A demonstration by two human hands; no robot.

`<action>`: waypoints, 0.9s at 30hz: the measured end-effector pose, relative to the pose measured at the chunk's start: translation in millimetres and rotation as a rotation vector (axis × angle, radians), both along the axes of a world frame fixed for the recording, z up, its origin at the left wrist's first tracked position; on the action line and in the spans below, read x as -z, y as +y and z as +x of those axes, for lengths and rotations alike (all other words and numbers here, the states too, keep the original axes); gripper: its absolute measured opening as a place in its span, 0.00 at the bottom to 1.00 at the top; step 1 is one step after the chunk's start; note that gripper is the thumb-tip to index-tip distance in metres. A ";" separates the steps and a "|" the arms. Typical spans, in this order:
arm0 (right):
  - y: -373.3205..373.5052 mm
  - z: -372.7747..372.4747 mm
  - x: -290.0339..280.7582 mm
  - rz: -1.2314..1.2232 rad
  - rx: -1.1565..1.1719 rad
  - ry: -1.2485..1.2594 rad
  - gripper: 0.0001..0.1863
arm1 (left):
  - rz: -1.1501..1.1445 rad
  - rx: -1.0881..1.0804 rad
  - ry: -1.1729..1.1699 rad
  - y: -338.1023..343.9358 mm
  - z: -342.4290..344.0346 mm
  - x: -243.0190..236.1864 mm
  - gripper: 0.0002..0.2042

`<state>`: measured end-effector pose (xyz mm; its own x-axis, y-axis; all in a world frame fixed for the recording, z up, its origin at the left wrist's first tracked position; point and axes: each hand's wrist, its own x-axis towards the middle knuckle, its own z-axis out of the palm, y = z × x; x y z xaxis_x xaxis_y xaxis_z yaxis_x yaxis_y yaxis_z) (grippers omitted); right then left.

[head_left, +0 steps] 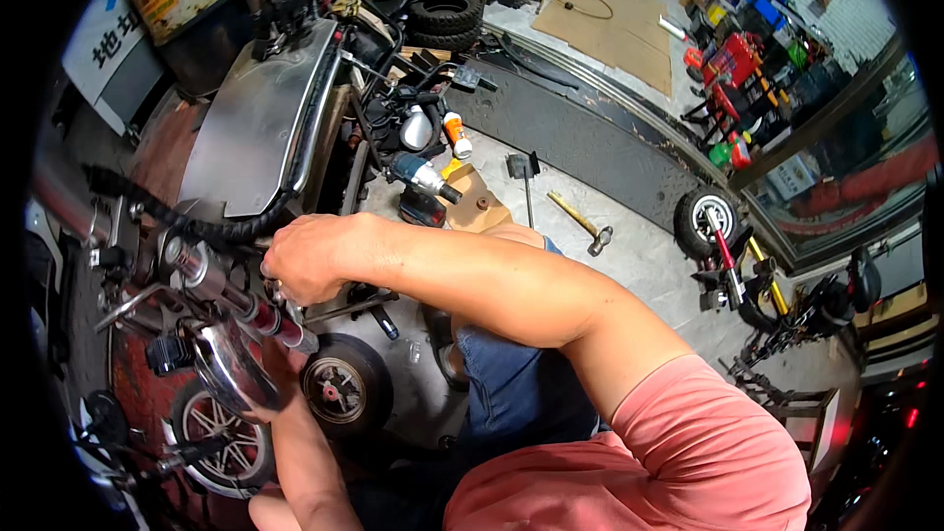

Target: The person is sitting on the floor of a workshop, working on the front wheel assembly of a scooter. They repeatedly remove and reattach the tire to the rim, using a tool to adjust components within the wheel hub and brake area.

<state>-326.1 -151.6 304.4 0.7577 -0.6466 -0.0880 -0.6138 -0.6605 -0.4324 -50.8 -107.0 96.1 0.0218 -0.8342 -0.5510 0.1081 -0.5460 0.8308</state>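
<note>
A small scooter lies on its side at my left, its metal deck [251,133] tilted up. My right hand [310,261] is curled at its front end, beside the silver fork [236,300] with red parts. What the fingers close on is hidden. Lower down, my left hand [283,362] reaches up by the fork's end, partly behind the chrome mudguard [231,371]; its fingers do not show. A loose wheel [369,374] with a black tyre stands on the floor right beside my left forearm. A black corrugated cable sleeve [187,221] runs along the deck's near end.
A cordless impact wrench [423,175] and a piece of cardboard [477,187] with a nut lie beyond my right forearm. Further right are a hammer [582,222] and a small scooter wheel [703,219]. An orange-and-white bottle [456,133] and stacked tyres [442,15] are farther off.
</note>
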 end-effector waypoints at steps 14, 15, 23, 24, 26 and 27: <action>-26.8 -6.6 11.7 0.028 -0.078 0.087 0.27 | -0.066 0.124 0.032 -22.9 -0.9 13.7 0.11; -26.9 3.6 13.5 0.080 -0.058 0.091 0.25 | -0.073 0.120 0.060 -22.6 -0.2 19.9 0.11; -27.5 29.4 49.5 0.001 0.134 0.221 0.11 | -0.108 0.072 0.274 -10.4 15.3 53.6 0.11; -44.1 -9.7 48.6 0.079 0.241 0.375 0.13 | -0.121 0.079 0.321 -14.1 9.1 53.9 0.11; -59.7 -47.6 48.9 0.052 0.299 0.476 0.13 | -0.128 0.093 0.403 -18.5 -1.4 58.6 0.11; -63.0 -40.2 53.6 0.038 0.280 0.454 0.13 | -0.125 0.067 0.452 -18.1 -0.7 68.4 0.11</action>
<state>-366.3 -214.6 250.8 0.4366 -0.8088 -0.3941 -0.8953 -0.4335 -0.1022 -51.5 -125.1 27.7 -0.2526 -0.8863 -0.3882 0.4419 -0.4626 0.7686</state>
